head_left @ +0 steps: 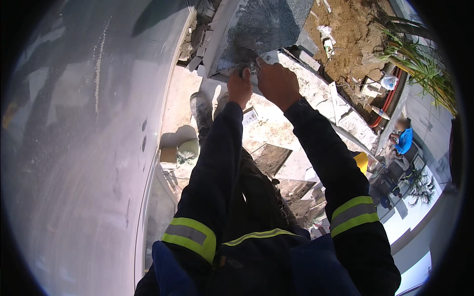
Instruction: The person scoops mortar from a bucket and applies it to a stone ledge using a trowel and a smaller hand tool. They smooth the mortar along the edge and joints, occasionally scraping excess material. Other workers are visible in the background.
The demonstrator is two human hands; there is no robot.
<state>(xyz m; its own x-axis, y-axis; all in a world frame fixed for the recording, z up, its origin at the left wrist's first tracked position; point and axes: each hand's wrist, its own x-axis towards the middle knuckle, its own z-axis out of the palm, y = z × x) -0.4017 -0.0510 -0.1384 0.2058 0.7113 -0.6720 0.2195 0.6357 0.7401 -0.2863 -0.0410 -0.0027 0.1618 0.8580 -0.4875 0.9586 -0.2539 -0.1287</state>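
Note:
My left hand [239, 89] is closed with its thumb raised, at the near edge of a grey speckled slab [271, 22]. Close beside it on the right, my right hand [277, 85] is also closed, its fingers curled. Something dark and smeared with grey lies just beyond the fingers, where shadow and dust blur the slab's corner; its kind does not show. Whatever either hand grips is hidden by the fingers. Both arms are stretched forward in dark sleeves with reflective bands.
A large grey panel [84, 148] rises along the left. Dusty shoes [201, 109] and a pale sack [188, 152] are near its base. Loose tiles [271, 159] lie on the ground. Bare soil [348, 37] with red pipes [392, 96] is far right, past which a person in blue [404, 141] sits.

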